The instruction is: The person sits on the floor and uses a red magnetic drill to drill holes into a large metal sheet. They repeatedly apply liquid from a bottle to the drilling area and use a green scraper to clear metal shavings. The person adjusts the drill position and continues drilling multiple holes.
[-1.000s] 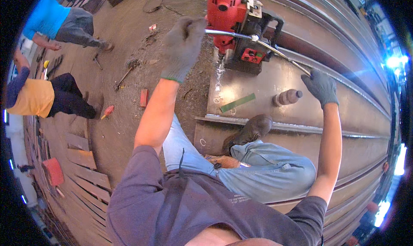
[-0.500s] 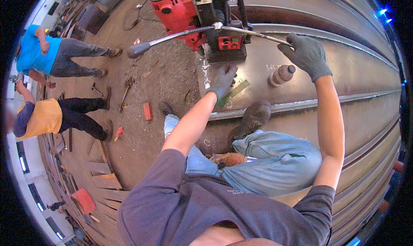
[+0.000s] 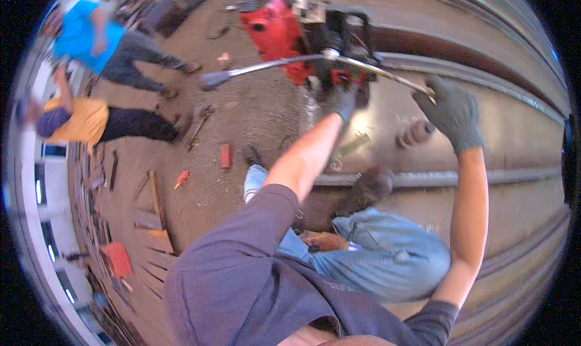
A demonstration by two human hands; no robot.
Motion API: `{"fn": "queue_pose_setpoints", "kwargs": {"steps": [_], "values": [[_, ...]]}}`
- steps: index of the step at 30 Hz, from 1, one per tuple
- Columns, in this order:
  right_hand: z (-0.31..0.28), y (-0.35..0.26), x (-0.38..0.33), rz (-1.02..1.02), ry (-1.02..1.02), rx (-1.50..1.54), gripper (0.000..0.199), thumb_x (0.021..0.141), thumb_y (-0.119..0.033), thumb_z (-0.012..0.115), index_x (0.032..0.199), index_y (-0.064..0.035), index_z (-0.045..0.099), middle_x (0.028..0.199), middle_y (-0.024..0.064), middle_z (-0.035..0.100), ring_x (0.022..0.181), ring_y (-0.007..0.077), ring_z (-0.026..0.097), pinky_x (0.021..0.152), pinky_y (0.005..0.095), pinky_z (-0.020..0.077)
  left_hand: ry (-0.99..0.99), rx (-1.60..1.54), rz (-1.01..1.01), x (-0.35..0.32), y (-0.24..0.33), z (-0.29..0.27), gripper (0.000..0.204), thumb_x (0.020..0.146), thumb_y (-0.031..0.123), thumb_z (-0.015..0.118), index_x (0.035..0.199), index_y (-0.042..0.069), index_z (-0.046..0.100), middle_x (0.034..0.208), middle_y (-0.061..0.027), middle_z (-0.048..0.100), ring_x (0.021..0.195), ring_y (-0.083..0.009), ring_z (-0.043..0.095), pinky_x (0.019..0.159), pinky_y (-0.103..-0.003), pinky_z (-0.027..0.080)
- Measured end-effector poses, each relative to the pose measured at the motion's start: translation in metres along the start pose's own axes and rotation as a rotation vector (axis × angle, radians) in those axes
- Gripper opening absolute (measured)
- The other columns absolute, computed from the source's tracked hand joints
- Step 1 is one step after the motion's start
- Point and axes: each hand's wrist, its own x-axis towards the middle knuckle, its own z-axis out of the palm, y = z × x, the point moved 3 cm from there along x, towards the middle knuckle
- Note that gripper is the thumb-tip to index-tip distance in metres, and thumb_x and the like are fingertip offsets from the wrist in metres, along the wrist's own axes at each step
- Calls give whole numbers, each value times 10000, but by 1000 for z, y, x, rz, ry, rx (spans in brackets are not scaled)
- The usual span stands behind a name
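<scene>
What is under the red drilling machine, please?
The red drilling machine stands on the long steel beam. The gloved left hand reaches in at its base, covering it, so the contact spot underneath cannot be seen.

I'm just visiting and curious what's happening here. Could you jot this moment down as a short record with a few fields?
Place: workshop, dirt floor beside a long steel beam
Machine: red drill standing on the beam
Right hand: gloved, gripping the drill's long metal handle
Left hand: gloved, at the base of the drill
Nearby on beam: small ribbed cylinder, green strip
Others: two people at the far left
</scene>
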Motion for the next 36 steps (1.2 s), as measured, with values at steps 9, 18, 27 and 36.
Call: {"fn": "queue_pose_setpoints", "kwargs": {"steps": [9,18,27,36], "values": [[-4,5,-5,98,-16,33,402,863,-435,729,1063,-86,738,924,174,749,809,357,726,732,466,548,31,-6,45,2,15,12,740,956,698,448,1233,51,673,1166,-298,669,1071,-475,645,904,-542,500],[10,-1,3,-12,35,50,401,882,-472,714,1057,-111,716,830,155,733,766,354,715,698,473,540,-199,-328,-119,-25,-18,7,538,960,562,562,1165,82,694,1048,-141,730,804,-284,694,704,-430,533],[4,3,1,20,-62,-38,466,902,-526,688,1094,-104,728,830,172,734,778,365,722,699,467,546,-17,-343,-456,-92,-171,-111,494,1010,467,525,1155,31,708,1006,-189,738,896,-294,707,822,-423,544],[2,-15,13,80,-268,-265,451,937,-505,639,1044,-74,715,869,207,727,805,428,705,713,513,534,96,-864,-630,-4,-322,-118,661,1071,574,316,1407,54,546,1183,-89,708,958,-235,698,789,-416,561]]}}
